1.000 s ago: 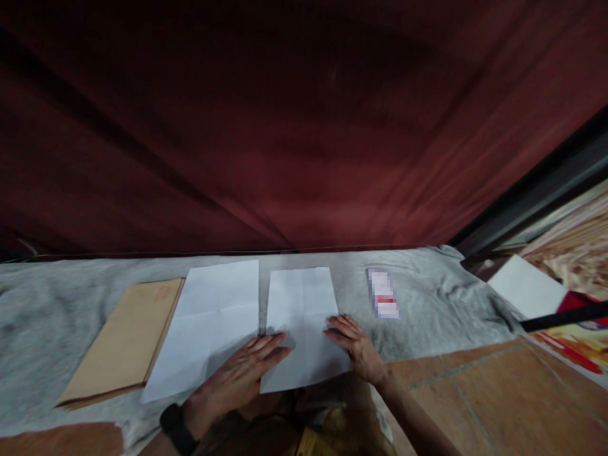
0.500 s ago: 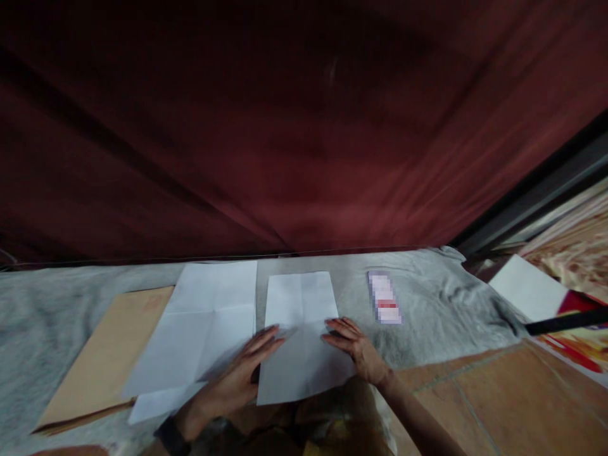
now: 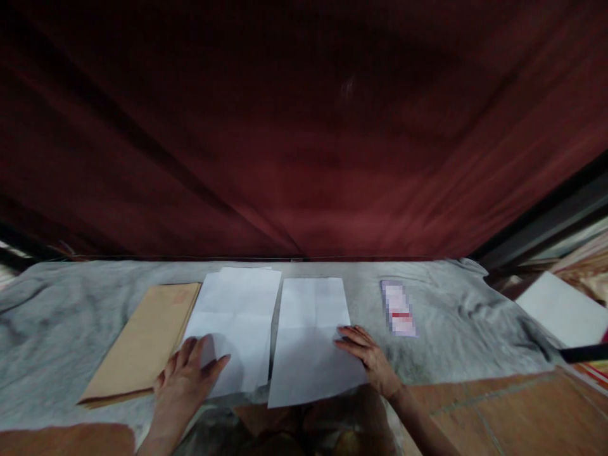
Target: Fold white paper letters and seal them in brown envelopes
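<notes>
Two lots of creased white paper lie side by side on a grey cloth. On the left paper stack (image 3: pixel 240 297) rests my left hand (image 3: pixel 187 373), fingers spread over its lower left edge, thumb pointing right. A second sheet's edge shows beneath that top sheet. My right hand (image 3: pixel 368 354) lies with fingers stretched out on the right edge of the right white sheet (image 3: pixel 311 354), not wrapped round it. Brown envelopes (image 3: pixel 147 335) lie stacked just left of my left hand. To the right of my right hand is a blurred flat object with a red band (image 3: pixel 399 310).
The grey cloth (image 3: pixel 456 342) is rumpled at its right end. A dark red curtain (image 3: pixel 304 158) hangs behind it. Orange floor tiles (image 3: pixel 503 408) show in front. At far right are a white panel (image 3: pixel 565 310) and a dark bar (image 3: pixel 584 353).
My left hand has left the right sheet and moved left onto the left stack, whose sheets now lie straighter and overlap more. My right hand stays on the right sheet. The view has shifted slightly.
</notes>
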{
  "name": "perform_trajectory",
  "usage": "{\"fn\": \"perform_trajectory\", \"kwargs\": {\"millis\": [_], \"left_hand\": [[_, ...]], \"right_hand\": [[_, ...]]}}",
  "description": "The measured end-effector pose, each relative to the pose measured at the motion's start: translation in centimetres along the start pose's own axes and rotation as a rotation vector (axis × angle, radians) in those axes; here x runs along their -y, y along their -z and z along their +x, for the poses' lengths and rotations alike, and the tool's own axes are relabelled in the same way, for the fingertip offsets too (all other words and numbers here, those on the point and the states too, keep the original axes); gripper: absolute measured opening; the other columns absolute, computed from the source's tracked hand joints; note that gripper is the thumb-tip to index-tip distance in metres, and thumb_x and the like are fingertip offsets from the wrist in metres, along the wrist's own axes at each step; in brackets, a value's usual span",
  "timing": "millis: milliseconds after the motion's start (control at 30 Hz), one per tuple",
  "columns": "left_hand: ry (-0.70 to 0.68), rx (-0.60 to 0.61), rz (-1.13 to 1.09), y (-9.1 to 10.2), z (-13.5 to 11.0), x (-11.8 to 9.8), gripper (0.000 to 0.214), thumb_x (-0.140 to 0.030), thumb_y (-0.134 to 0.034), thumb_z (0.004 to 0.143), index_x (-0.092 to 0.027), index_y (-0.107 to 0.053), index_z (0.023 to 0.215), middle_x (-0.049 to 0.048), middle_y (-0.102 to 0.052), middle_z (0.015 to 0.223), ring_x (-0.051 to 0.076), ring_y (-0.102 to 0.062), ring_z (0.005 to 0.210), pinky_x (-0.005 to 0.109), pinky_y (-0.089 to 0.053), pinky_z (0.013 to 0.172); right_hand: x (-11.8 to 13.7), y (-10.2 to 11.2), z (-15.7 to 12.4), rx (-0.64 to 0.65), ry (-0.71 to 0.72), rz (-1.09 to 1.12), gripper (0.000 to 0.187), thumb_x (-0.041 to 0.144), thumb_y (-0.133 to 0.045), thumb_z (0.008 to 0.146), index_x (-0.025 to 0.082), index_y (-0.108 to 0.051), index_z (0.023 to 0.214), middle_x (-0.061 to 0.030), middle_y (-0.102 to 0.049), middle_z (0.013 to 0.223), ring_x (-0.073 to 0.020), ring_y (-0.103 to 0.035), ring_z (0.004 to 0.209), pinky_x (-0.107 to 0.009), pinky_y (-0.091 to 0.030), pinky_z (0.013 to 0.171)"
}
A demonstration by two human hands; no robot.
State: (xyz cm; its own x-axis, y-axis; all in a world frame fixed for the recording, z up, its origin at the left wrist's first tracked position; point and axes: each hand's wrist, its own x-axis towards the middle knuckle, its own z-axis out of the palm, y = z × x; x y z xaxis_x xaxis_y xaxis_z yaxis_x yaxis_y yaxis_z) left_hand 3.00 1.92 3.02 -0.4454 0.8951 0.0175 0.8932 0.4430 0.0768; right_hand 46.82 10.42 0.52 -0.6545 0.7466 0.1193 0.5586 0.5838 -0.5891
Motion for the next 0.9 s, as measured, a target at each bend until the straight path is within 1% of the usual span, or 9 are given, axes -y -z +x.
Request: {"fn": "perform_trajectory", "kwargs": {"millis": [100, 233, 300, 367, 433, 567, 633, 733, 900], "left_hand": [[-0.112, 0.023, 0.020, 0.3, -0.2, 0.9, 0.059, -0.050, -0.055, 0.087, -0.019, -0.057, 0.138, 0.0153, -0.057, 0.145, 0.039, -0.051, 0.132, 0.055, -0.042, 0.107], [-0.239, 0.052, 0.011, 0.4, 1.1, 0.8, 0.051, -0.045, -0.055, 0.087, -0.021, -0.062, 0.132, 0.0134, -0.063, 0.139, 0.034, -0.061, 0.123, 0.051, -0.045, 0.107], [-0.360, -0.006, -0.039, 0.3, 2.1, -0.6, 0.049, -0.043, -0.052, 0.091, -0.020, -0.063, 0.133, 0.0142, -0.060, 0.143, 0.032, -0.060, 0.126, 0.048, -0.047, 0.107], [-0.597, -0.053, -0.136, 0.3, 3.2, -2.7, 0.046, -0.041, -0.050, 0.094, -0.024, -0.062, 0.136, 0.0098, -0.055, 0.150, 0.028, -0.054, 0.134, 0.043, -0.046, 0.110], [-0.766, -0.107, -0.155, 0.2, 4.4, -5.3, 0.042, -0.033, -0.045, 0.097, -0.032, -0.061, 0.137, 0.0032, -0.049, 0.155, 0.028, -0.044, 0.144, 0.050, -0.040, 0.115], [-0.984, -0.071, -0.140, -0.7, 6.4, -9.1, 0.038, -0.026, -0.048, 0.097, -0.033, -0.066, 0.130, 0.0027, -0.053, 0.152, 0.025, -0.040, 0.146, 0.050, -0.032, 0.120], [-0.950, -0.062, -0.123, -1.5, 7.0, -9.8, 0.039, -0.026, -0.051, 0.095, -0.030, -0.065, 0.131, 0.0058, -0.055, 0.150, 0.025, -0.045, 0.143, 0.048, -0.035, 0.118], [-0.787, -0.091, -0.102, -2.6, 7.0, -10.1, 0.041, -0.029, -0.053, 0.094, -0.023, -0.065, 0.132, 0.0123, -0.053, 0.151, 0.030, -0.048, 0.140, 0.049, -0.041, 0.113], [-0.612, -0.083, -0.155, -2.6, 6.4, -10.5, 0.040, -0.030, -0.048, 0.095, -0.020, -0.065, 0.130, 0.0142, -0.051, 0.153, 0.035, -0.053, 0.135, 0.056, -0.043, 0.110]], "right_hand": [[0.2, 0.2, 0.1, -0.002, -0.019, 0.022, 0.049, 0.040, -0.065, 0.091, 0.030, -0.062, 0.138, -0.0097, -0.058, 0.146, -0.0303, -0.051, 0.137, -0.056, -0.030, 0.121], [0.2, 0.7, 0.4, 0.012, -0.023, 0.048, 0.063, 0.051, -0.072, 0.081, 0.026, -0.063, 0.138, -0.0111, -0.061, 0.143, -0.0332, -0.054, 0.133, -0.056, -0.032, 0.120], [0.0, 0.8, 0.6, 0.000, -0.024, 0.054, 0.063, 0.052, -0.071, 0.080, 0.026, -0.064, 0.137, -0.0109, -0.063, 0.140, -0.0324, -0.056, 0.131, -0.055, -0.035, 0.118], [-0.2, 0.7, 0.8, -0.019, -0.022, 0.059, 0.058, 0.051, -0.068, 0.083, 0.027, -0.065, 0.136, -0.0104, -0.065, 0.137, -0.0308, -0.058, 0.128, -0.053, -0.038, 0.116], [-0.4, 0.5, 0.8, -0.037, -0.006, 0.060, 0.055, 0.052, -0.067, 0.085, 0.027, -0.066, 0.134, -0.0104, -0.066, 0.135, -0.0303, -0.059, 0.126, -0.052, -0.039, 0.114], [-0.4, 0.1, 0.6, -0.063, 0.015, 0.036, 0.051, 0.051, -0.063, 0.089, 0.028, -0.065, 0.134, -0.0097, -0.065, 0.137, -0.0296, -0.058, 0.126, -0.052, -0.038, 0.115], [-0.2, 0.1, 0.5, -0.057, 0.012, 0.029, 0.050, 0.049, -0.062, 0.090, 0.028, -0.064, 0.135, -0.0093, -0.064, 0.138, -0.0292, -0.057, 0.127, -0.051, -0.037, 0.116], [0.0, 0.2, 0.4, -0.049, 0.015, 0.041, 0.053, 0.050, -0.062, 0.090, 0.027, -0.063, 0.137, -0.0098, -0.063, 0.139, -0.0292, -0.056, 0.128, -0.050, -0.036, 0.117], [0.0, 0.1, 0.6, -0.080, 0.022, 0.037, 0.048, 0.045, -0.061, 0.091, 0.026, -0.064, 0.135, -0.0091, -0.065, 0.137, -0.0276, -0.058, 0.126, -0.051, -0.038, 0.116]]}}
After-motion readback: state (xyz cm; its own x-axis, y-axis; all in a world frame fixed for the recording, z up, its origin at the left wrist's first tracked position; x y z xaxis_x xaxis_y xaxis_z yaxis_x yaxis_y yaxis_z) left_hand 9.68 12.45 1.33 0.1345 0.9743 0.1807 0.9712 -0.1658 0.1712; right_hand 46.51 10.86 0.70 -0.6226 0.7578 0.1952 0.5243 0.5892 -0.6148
